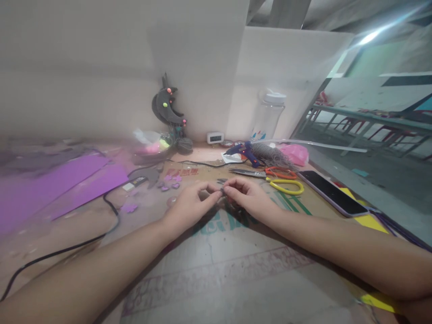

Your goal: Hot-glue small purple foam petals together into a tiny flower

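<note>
My left hand [195,200] and my right hand [251,195] meet over the middle of the printed cardboard [216,270]. Both are closed in a pinch, thumbs against forefingers, with the fingertips nearly touching. A tiny dark piece [222,191] shows between them, too small and covered to name. Just beyond my right hand lie scissors with yellow handles [286,185] and a pair with orange handles [281,171]. Small purple paper cut-outs [164,188] are scattered to the left of my left hand.
Purple sheets [67,184] lie at left, beside a black cable [81,244]. Along the back stand a grey crescent ornament [165,108], a small digital clock [215,137] and a clear bottle [268,117]. A blue glue gun [245,152], grey yarn [272,155] and a phone [332,191] are at right.
</note>
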Motion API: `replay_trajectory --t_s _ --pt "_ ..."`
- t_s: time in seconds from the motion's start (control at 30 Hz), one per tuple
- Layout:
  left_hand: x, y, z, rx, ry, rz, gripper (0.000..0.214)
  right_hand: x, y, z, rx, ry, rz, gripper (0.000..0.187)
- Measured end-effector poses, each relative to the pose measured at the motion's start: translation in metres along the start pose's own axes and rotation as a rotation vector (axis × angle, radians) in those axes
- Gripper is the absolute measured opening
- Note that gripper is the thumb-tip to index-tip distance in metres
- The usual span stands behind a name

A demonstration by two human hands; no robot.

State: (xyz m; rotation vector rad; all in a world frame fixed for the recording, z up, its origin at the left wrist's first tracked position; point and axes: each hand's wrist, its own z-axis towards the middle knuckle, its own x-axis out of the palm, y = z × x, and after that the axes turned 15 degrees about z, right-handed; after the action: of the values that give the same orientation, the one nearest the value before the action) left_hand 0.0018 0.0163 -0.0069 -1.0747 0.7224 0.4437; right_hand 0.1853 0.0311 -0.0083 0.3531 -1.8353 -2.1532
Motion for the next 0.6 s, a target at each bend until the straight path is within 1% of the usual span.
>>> replay_trajectory --t_s 0.13,0.3,0.37,0.5,0.6 --pt "-0.0001 -0.0003 0.0002 0.001 0.011 0.019 0.023 -0.0005 -0.0009 0.0 -0.022 -0.003 -0.048 0.022" --pt "0.0003 0.0013 0.0 0.014 0.018 0.047 0.022 -0.0014 -0.0008 -0.0004 -0.014 -0.004 -0.067 0.023" --pt "0.0005 0.0015 -0.0001 0.014 0.012 0.038 0.021 -0.0027 -0.0012 -0.0006 -0.022 0.004 -0.078 0.025" --pt "0.001 0.0016 -0.0001 0.02 0.004 -0.021 0.02 -0.0053 -0.0026 -0.0007 -0.035 0.0 -0.084 0.036" --pt "0.0015 0.0019 -0.0001 0.001 0.013 -0.056 0.022 -0.006 -0.0037 -0.0002 -0.028 -0.015 -0.053 0.037"
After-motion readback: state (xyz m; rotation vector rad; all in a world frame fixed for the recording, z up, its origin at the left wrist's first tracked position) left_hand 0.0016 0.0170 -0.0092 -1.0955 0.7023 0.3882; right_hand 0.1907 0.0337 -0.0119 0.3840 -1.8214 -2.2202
